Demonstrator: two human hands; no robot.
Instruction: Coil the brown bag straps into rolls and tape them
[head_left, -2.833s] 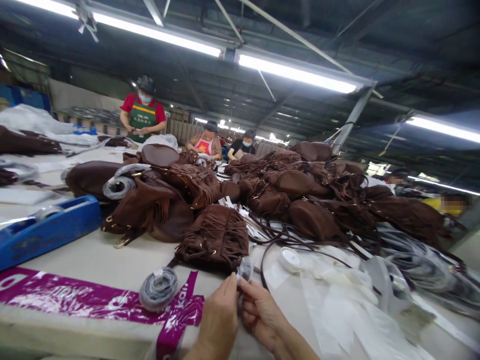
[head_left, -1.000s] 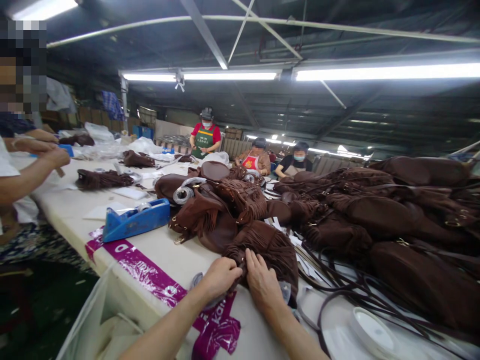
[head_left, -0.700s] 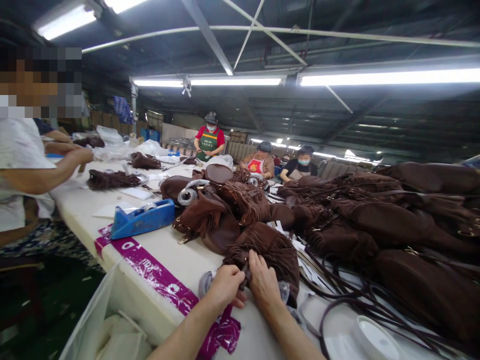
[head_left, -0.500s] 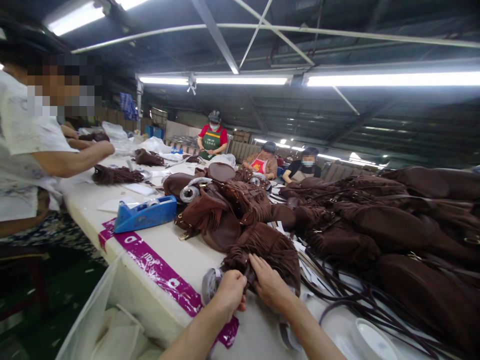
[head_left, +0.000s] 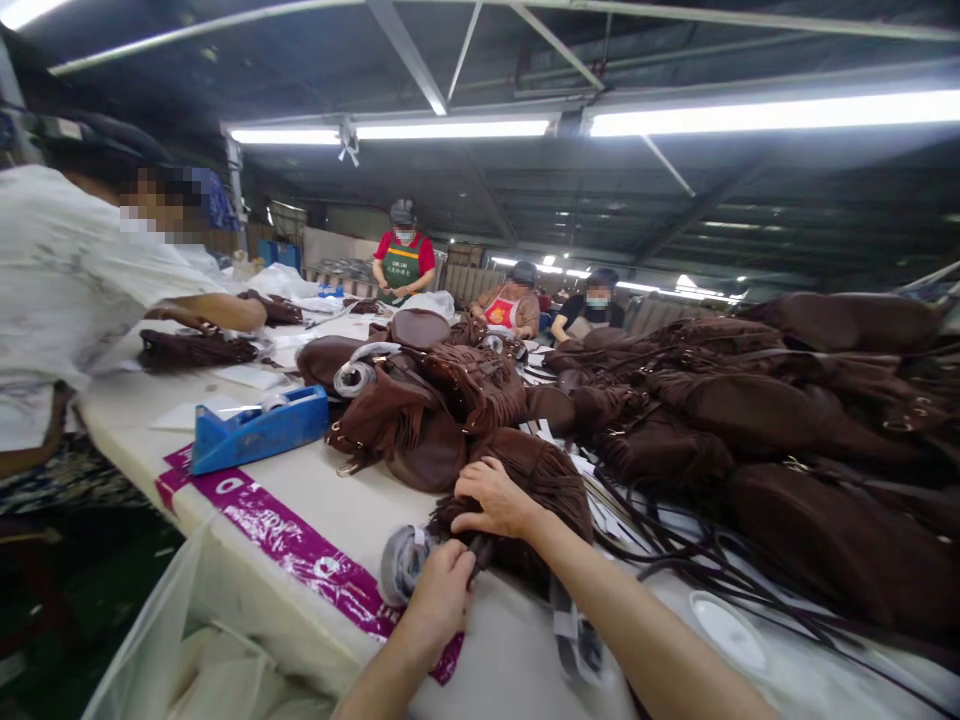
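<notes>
A dark brown fringed bag (head_left: 551,480) lies on the table in front of me. My left hand (head_left: 442,590) is closed on a dark strap (head_left: 482,552) at the bag's near edge. My right hand (head_left: 499,500) rests on top of the fringe, its fingers bent and spread, the thumb apart from them. Beside my left hand is a roll in clear plastic wrap (head_left: 401,565). Another plastic-wrapped piece (head_left: 581,640) hangs by the bag's near right side, under my right forearm. What lies beneath my right palm is hidden.
A blue tape dispenser (head_left: 259,430) stands on purple printed tape (head_left: 289,545) at left. Brown bags (head_left: 780,415) with long straps are heaped at right, near a white round dish (head_left: 727,632). Co-workers stand around the table; one in a white shirt (head_left: 97,280) leans in at left.
My right hand has lifted its fingers and spread them farther up the bag. My left hand keeps its hold near the strap. The co-worker at left leans farther forward. The view has shifted slightly.
</notes>
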